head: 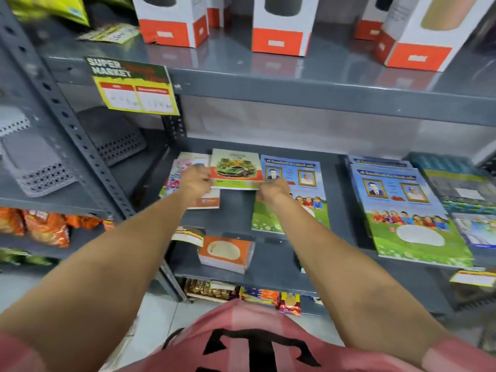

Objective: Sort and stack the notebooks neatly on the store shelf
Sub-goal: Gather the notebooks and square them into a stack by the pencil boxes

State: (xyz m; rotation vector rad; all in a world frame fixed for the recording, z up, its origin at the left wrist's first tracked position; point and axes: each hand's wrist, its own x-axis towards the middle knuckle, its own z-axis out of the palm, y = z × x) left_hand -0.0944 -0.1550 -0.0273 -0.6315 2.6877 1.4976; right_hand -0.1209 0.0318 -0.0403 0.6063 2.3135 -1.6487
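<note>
Notebook [235, 167] held by both hands, long axis running left-right.

A shop: grey slotted-steel shelves [268, 84] carry goods in rows. A price tag [134, 88] reading "SUPER MARKET" hangs from a shelf edge. Boxed bottles [281, 25] stand above, notebooks [408, 210] lie on the middle shelf, and snack packets [45, 226] sit lower left.
</note>
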